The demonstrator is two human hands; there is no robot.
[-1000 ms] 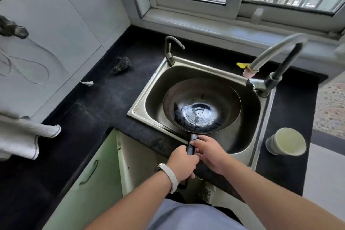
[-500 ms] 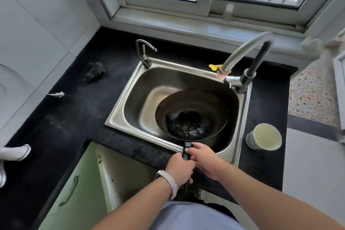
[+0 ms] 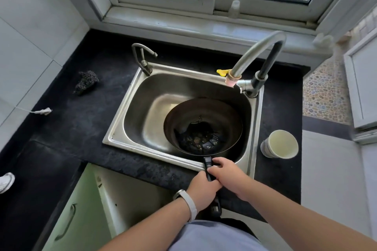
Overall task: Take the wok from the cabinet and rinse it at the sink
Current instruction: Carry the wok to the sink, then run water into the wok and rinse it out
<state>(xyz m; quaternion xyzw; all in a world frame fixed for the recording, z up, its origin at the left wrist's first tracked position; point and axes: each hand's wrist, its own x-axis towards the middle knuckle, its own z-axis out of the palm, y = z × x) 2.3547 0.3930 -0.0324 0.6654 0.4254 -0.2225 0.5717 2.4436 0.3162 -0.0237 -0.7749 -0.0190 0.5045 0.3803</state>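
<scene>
A dark round wok (image 3: 204,116) sits in the right half of the steel sink (image 3: 142,108), with dark water pooled at its bottom. Its black handle sticks out over the sink's front rim. My left hand (image 3: 204,189), with a white wristband, grips the handle lower down. My right hand (image 3: 226,171) grips it just above, nearer the wok. The curved grey faucet (image 3: 255,51) arches over the sink's back right corner; no water stream is visible.
A pale paper cup (image 3: 280,144) lies tilted on the black counter right of the sink. A dark scrubber (image 3: 86,81) and a small white plug (image 3: 42,111) lie to the left. A small tap (image 3: 142,57) stands at the sink's back left. A green cabinet door (image 3: 77,210) hangs open below.
The wok has shifted from the sink's middle to its right side and the bright water glint in it is gone. Both hands stayed on the handle. My view moved left and up.
</scene>
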